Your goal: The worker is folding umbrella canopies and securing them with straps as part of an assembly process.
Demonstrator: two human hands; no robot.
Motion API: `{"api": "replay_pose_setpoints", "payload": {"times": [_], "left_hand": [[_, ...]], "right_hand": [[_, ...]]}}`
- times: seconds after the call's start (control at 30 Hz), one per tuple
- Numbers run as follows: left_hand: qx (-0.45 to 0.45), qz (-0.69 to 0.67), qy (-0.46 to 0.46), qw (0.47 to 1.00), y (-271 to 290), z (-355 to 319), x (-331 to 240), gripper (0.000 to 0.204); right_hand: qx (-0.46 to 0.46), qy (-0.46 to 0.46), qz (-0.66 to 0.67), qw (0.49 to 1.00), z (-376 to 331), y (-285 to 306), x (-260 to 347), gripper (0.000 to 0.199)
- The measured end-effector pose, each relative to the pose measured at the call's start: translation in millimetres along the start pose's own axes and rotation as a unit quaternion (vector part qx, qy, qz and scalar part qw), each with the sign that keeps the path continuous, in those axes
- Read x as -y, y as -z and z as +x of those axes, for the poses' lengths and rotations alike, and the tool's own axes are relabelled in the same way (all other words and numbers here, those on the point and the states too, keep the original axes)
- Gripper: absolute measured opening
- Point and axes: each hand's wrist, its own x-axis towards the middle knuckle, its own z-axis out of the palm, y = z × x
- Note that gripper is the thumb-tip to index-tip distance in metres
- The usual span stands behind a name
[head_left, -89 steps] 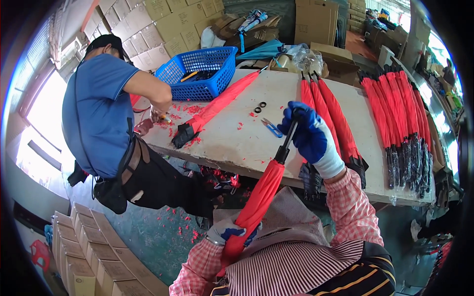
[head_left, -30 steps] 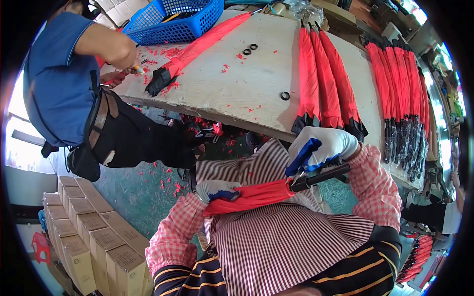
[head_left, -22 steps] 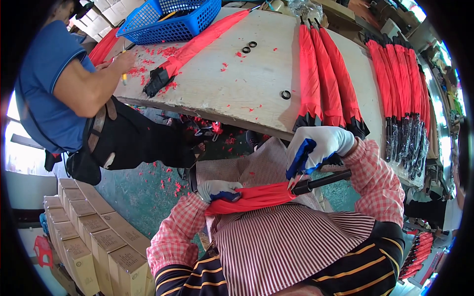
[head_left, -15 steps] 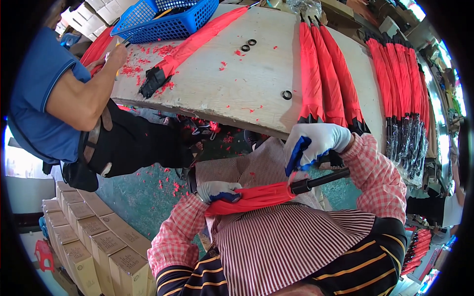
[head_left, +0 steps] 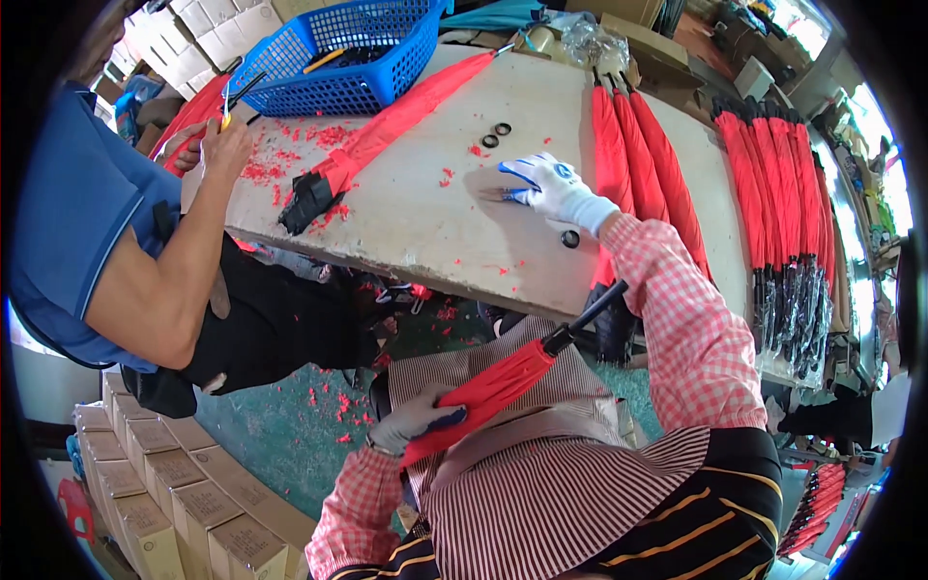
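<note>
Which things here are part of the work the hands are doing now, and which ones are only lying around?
In hand:
- left hand grips the red folded umbrella on the lap
- right hand reaches over the table, near the black rings

Lying about:
- blue basket
- red umbrella beside the basket
- rows of red umbrellas
- cardboard boxes
- a co-worker's hand

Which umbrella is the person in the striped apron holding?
Below the near edge of the table, across the lap, lies a closed red umbrella. The left hand grips it. The other red umbrellas all lie on the tabletop; only this one is off it.
</note>
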Motion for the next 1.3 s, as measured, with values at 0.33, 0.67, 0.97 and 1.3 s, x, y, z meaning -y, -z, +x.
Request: {"api": "replay_pose_setpoints", "payload": {"times": [0.33,0.67,0.97,1.3], "left_hand": [[-0.27,0.062,-0.029,0.96,-47.5,-36.5,-33.8,0.068],[-0.379,0.111,-0.192,0.898,-106.3,-85.7,-82.7,0.049],[-0.352,0.127,-0.187,0.908,-129.9,-61.3,-70.8,0.049],[-0.218,0.027,-0.147,0.964,-147.6,-69.3,-93.7,0.058]], "right_hand": [[0.218,-0.096,-0.109,0.965,-90.3,51.5,25.4,0.034],[0.012,-0.19,0.529,0.827,-96.7,214.7,150.5,0.031],[0.047,-0.156,0.614,0.773,-159.1,192.3,187.6,0.058],[-0.025,-0.142,0.627,0.766,-168.8,195.2,192.9,0.039]]}}
